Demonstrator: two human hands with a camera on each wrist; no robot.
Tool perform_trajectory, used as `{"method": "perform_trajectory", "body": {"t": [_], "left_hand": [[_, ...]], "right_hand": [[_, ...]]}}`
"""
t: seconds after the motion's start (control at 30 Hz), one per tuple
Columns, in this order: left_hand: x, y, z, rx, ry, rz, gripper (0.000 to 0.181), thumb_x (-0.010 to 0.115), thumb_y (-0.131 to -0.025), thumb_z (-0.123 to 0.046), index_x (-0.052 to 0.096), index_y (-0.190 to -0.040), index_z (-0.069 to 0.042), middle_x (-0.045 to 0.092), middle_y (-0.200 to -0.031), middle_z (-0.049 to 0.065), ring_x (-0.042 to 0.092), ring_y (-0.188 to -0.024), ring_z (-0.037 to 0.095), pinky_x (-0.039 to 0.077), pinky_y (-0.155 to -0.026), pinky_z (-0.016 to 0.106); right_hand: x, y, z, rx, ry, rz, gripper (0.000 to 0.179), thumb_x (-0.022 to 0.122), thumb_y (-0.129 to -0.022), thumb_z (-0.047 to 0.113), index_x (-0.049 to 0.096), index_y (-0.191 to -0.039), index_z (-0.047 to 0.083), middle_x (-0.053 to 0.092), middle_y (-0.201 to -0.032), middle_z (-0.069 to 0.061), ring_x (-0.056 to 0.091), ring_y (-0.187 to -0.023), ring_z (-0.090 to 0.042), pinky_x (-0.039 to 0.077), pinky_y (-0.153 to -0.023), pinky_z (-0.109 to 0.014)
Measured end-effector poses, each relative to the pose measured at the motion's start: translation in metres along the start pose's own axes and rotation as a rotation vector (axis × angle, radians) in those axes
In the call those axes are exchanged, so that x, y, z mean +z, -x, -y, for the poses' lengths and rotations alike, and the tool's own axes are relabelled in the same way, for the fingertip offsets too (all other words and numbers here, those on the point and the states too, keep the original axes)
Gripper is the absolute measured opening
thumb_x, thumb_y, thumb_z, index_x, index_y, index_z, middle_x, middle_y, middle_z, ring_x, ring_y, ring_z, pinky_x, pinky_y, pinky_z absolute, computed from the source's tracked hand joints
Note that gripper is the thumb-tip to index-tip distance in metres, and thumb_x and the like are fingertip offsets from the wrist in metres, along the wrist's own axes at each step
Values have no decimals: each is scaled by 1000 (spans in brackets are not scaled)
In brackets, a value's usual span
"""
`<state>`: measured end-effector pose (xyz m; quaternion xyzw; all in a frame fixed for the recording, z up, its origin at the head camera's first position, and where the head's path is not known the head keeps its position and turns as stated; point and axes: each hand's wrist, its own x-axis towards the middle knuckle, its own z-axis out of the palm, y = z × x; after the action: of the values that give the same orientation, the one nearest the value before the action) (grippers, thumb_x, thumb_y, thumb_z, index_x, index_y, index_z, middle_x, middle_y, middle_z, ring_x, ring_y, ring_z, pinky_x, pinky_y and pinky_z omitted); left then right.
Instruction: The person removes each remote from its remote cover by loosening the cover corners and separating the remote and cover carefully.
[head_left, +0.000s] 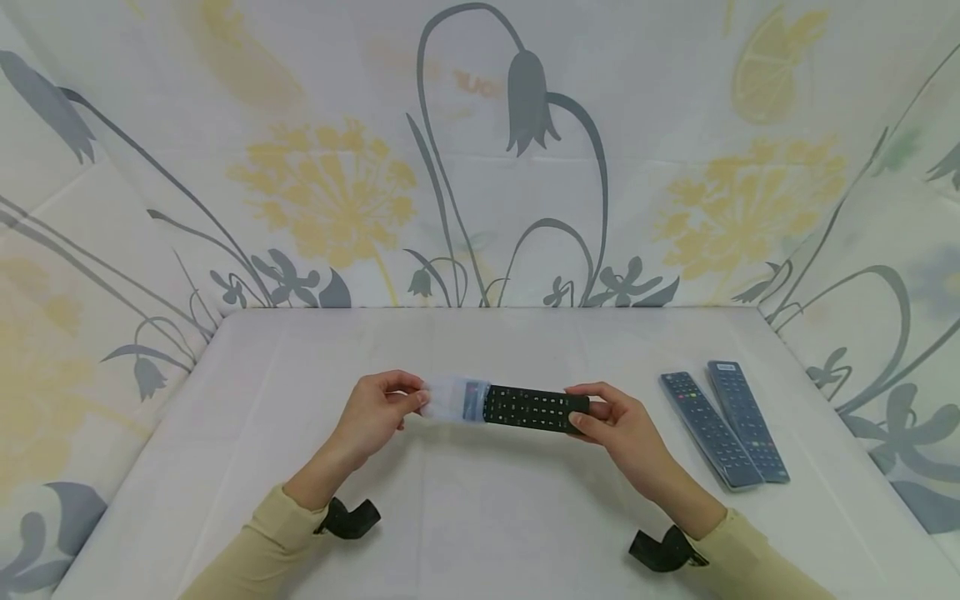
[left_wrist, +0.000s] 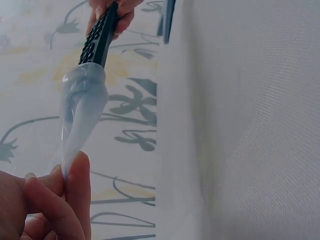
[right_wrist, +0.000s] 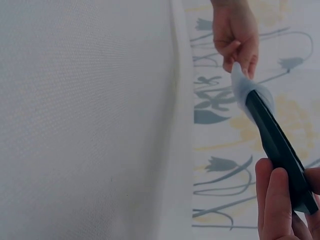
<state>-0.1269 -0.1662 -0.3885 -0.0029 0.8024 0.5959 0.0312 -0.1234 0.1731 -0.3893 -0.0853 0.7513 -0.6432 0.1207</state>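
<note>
A black remote control (head_left: 528, 407) is held level above the table, its left end inside a clear plastic sleeve (head_left: 448, 399). My left hand (head_left: 375, 414) pinches the far left end of that sleeve between thumb and fingers. Around the right end of the remote, my right hand (head_left: 621, 423) grips with thumb in front and fingers behind. In the left wrist view the sleeve (left_wrist: 84, 112) looks gathered and narrows toward my fingertips. The right wrist view shows the remote's smooth side (right_wrist: 275, 132), with most of its length outside the sleeve.
Two more remotes lie on the table at the right, a nearer one (head_left: 708, 429) and one beside it (head_left: 750, 425), close together and both slanted. The white table (head_left: 480, 525) meets patterned cloth walls (head_left: 480, 192) at the back and sides.
</note>
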Motion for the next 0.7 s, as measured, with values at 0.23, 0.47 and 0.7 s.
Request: {"method": "perform_trajectory", "body": {"t": [0.23,0.47,0.7], "left_hand": [[-1,1,-1,1,1,0,10,71,-91,-4,71,-100,0,69,-86,7,64,-76,34,46,-53,27],[-2,1,-1,-4,2,3,11,70,-92,-4,70,-101,1,68,-89,8,65,-78,34,46,-54,27],[-3,1,0,-12,3,3,12,70,-92,-4,70,-102,1,68,-88,8,65,-79,33,46,-54,26]], "right_hand": [[0,1,1,3,1,2,41,63,-95,1,51,-134,-6,64,-121,-27,69,-102,-24,55,-85,-34],[-1,1,1,7,-4,0,41,63,-95,0,52,-134,-6,64,-120,-27,69,-101,-22,55,-85,-34],[-2,1,-1,0,-14,3,42,64,-94,0,51,-134,-7,64,-119,-27,70,-99,-20,55,-85,-34]]}}
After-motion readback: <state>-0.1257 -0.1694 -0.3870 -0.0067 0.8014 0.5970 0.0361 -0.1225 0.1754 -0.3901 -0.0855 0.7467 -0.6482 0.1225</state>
